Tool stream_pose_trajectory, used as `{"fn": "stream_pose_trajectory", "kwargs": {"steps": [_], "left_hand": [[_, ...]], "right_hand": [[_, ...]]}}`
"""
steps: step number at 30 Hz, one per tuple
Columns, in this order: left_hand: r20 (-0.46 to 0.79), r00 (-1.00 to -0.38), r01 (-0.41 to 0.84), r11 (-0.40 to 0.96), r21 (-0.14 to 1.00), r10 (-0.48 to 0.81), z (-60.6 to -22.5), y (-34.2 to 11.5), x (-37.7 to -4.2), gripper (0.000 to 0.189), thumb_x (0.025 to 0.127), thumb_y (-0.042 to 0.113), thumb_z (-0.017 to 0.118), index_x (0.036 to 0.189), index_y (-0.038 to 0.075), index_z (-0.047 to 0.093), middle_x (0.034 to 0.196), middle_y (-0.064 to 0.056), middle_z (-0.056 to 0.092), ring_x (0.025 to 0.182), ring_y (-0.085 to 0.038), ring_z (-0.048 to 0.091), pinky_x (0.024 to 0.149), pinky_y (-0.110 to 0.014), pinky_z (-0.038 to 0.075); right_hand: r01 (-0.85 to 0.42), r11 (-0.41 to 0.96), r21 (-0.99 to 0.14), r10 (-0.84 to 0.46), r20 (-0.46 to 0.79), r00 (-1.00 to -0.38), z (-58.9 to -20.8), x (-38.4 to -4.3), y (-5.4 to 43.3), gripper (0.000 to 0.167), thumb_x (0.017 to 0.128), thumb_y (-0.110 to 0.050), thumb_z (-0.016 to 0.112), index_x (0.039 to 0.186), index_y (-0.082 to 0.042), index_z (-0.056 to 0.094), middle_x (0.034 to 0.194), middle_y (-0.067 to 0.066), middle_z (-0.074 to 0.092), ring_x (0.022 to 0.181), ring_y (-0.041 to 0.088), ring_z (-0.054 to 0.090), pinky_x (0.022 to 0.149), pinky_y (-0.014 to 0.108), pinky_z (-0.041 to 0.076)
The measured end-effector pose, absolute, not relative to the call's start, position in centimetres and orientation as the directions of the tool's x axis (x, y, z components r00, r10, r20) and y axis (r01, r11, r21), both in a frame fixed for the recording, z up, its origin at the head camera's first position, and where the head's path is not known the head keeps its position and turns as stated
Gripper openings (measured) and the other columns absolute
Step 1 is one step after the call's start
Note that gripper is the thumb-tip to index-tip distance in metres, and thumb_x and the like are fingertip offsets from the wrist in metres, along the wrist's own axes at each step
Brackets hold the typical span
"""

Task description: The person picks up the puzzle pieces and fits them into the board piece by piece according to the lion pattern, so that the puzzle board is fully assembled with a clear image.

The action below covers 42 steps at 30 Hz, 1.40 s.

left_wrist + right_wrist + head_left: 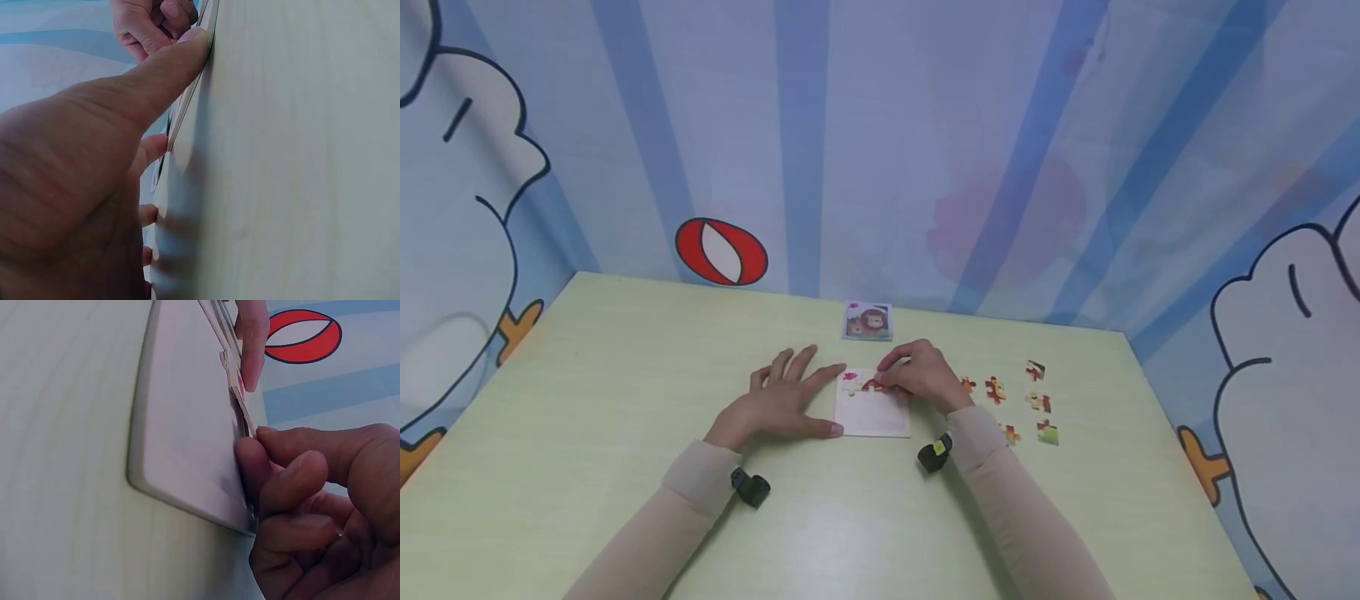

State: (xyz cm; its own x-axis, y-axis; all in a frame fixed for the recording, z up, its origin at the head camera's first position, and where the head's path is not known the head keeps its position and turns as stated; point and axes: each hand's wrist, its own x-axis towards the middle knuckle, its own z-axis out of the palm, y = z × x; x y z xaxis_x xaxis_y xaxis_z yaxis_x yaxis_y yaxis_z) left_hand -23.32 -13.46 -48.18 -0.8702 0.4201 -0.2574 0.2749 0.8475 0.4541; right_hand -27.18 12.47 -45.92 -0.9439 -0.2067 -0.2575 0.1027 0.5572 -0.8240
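A white square puzzle board point(871, 419) lies on the table, with a puzzle piece point(851, 382) bearing a pink shape in its upper left corner. My left hand point(778, 407) is spread beside the board, thumb and index fingertips touching its left edge. In the left wrist view the left thumb point(165, 72) presses on the board's rim. With thumb and index finger, my right hand point(922, 377) pinches a reddish-brown puzzle piece point(872, 385) at the board's top, next to the corner piece. Seen from the right wrist, that piece point(247, 415) is tilted slightly; the right fingers hide part of it.
Several loose puzzle pieces point(1039, 402) lie right of the board, some partly behind the right hand and sleeve. Behind the board sits a square lion picture point(868, 322). A printed curtain point(880, 150) stands along the table's point(625, 375) back edge.
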Motion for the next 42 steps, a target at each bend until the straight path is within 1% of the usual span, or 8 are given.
{"fn": "stream_pose_trajectory", "kwargs": {"steps": [6, 10, 16, 19, 25, 28, 35, 42], "left_hand": [[-0.247, -0.878, 0.272, 0.852, 0.447, 0.409, -48.7, -13.6, -23.5, 0.102, 0.086, 0.067, 0.076, 0.17, 0.043, 0.024, 0.184, -0.01, -0.001, 0.167, -0.048, -0.003, 0.127, -0.079, 0.009], [-0.248, -0.878, 0.268, 0.85, 0.454, 0.409, -48.6, -13.7, -23.4, 0.102, 0.086, 0.066, 0.077, 0.17, 0.042, 0.026, 0.184, -0.011, -0.001, 0.167, -0.049, -0.003, 0.126, -0.08, 0.009], [-0.249, -0.879, 0.262, 0.847, 0.463, 0.408, -48.6, -13.5, -23.2, 0.101, 0.086, 0.064, 0.078, 0.17, 0.041, 0.027, 0.184, -0.012, 0.0, 0.167, -0.049, -0.003, 0.126, -0.08, 0.008], [-0.248, -0.875, 0.271, 0.843, 0.464, 0.417, -48.6, -13.5, -23.2, 0.101, 0.086, 0.065, 0.077, 0.17, 0.042, 0.026, 0.184, -0.012, 0.0, 0.167, -0.049, -0.004, 0.127, -0.079, 0.008], [-0.223, -0.876, 0.298, 0.844, 0.447, 0.427, -48.4, -13.7, -23.2, 0.101, 0.085, 0.071, 0.076, 0.169, 0.044, 0.028, 0.183, -0.012, 0.003, 0.166, -0.049, 0.0, 0.126, -0.079, 0.011], [-0.222, -0.875, 0.298, 0.839, 0.455, 0.431, -48.4, -13.7, -23.2, 0.101, 0.085, 0.072, 0.075, 0.169, 0.045, 0.026, 0.184, -0.011, 0.002, 0.167, -0.048, -0.001, 0.127, -0.078, 0.01], [-0.214, -0.874, 0.296, 0.828, 0.476, 0.436, -47.9, -13.4, -22.9, 0.101, 0.084, 0.072, 0.076, 0.169, 0.041, 0.031, 0.182, -0.015, 0.006, 0.165, -0.053, 0.002, 0.123, -0.081, 0.011], [-0.218, -0.874, 0.29, 0.825, 0.485, 0.435, -47.4, -13.5, -22.6, 0.099, 0.085, 0.072, 0.075, 0.169, 0.042, 0.03, 0.183, -0.015, 0.006, 0.165, -0.051, 0.001, 0.125, -0.08, 0.01]], "right_hand": [[0.129, 0.583, -0.802, -0.172, -0.277, -0.945, -45.4, -27.2, 12.1, 0.013, 0.092, -0.016, 0.085, 0.102, -0.009, 0.081, 0.066, 0.002, 0.072, 0.045, 0.009, 0.052, 0.049, 0.023, 0.047], [0.132, 0.595, -0.793, -0.166, -0.281, -0.945, -45.3, -27.2, 12.0, 0.013, 0.091, -0.016, 0.086, 0.101, -0.009, 0.081, 0.066, 0.002, 0.072, 0.045, 0.009, 0.053, 0.049, 0.023, 0.047], [0.093, 0.638, -0.765, -0.196, -0.278, -0.94, -45.5, -27.4, 12.0, 0.012, 0.093, -0.019, 0.084, 0.101, -0.011, 0.08, 0.067, 0.002, 0.073, 0.046, 0.01, 0.056, 0.052, 0.024, 0.049], [0.076, 0.658, -0.749, -0.21, -0.28, -0.937, -45.5, -27.5, 12.2, 0.011, 0.094, -0.02, 0.084, 0.1, -0.012, 0.079, 0.068, 0.002, 0.072, 0.047, 0.011, 0.057, 0.052, 0.025, 0.05], [0.047, 0.662, -0.748, -0.247, -0.277, -0.929, -45.5, -27.7, 12.3, 0.013, 0.095, -0.02, 0.083, 0.103, -0.011, 0.078, 0.07, 0.001, 0.073, 0.05, 0.01, 0.06, 0.056, 0.024, 0.053], [0.049, 0.671, -0.74, -0.243, -0.282, -0.928, -45.4, -27.7, 12.4, 0.012, 0.095, -0.019, 0.083, 0.102, -0.011, 0.078, 0.069, 0.001, 0.072, 0.05, 0.011, 0.06, 0.055, 0.024, 0.052], [0.04, 0.688, -0.725, -0.256, -0.294, -0.921, -45.2, -27.8, 12.6, 0.014, 0.095, -0.022, 0.083, 0.102, -0.012, 0.077, 0.07, 0.002, 0.074, 0.05, 0.011, 0.06, 0.054, 0.025, 0.051], [0.031, 0.698, -0.716, -0.26, -0.293, -0.92, -45.2, -27.8, 12.3, 0.014, 0.096, -0.02, 0.082, 0.104, -0.011, 0.075, 0.071, 0.004, 0.074, 0.05, 0.012, 0.06, 0.054, 0.025, 0.052]]}}
